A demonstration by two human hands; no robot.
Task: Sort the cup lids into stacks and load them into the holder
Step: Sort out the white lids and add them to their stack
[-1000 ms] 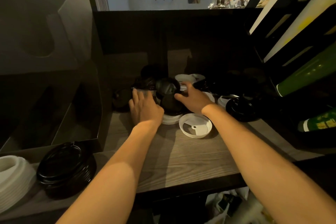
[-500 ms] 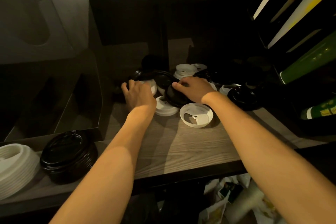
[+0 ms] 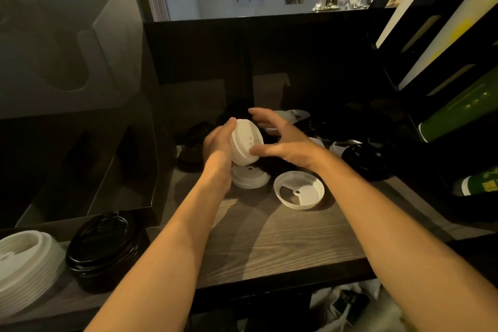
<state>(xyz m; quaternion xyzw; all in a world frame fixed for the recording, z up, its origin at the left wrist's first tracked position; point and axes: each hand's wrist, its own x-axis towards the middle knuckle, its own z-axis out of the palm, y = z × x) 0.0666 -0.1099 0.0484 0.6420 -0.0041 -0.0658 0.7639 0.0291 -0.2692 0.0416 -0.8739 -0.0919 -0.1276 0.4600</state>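
Observation:
My left hand [image 3: 217,144] grips a small stack of white lids [image 3: 244,143], tilted on edge above the wooden counter. My right hand [image 3: 283,140] is beside the stack with fingers spread, its thumb touching the stack's lower rim. Under the stack lies a white lid [image 3: 250,176] dome up. To its right a white lid [image 3: 298,193] lies upside down. Loose black lids [image 3: 366,160] and white lids [image 3: 296,114] are scattered behind the hands. The dark holder [image 3: 80,170] stands at the left.
A stack of black lids [image 3: 103,245] and a stack of white lids [image 3: 24,267] sit at the counter's near left. Green bottles [image 3: 458,113] lie on a dark rack at the right. A dark back wall closes the counter behind the lids.
My left hand has lifted a stack of white lids off the counter and tilted it. My right hand left the black lid and moved up beside the stack.

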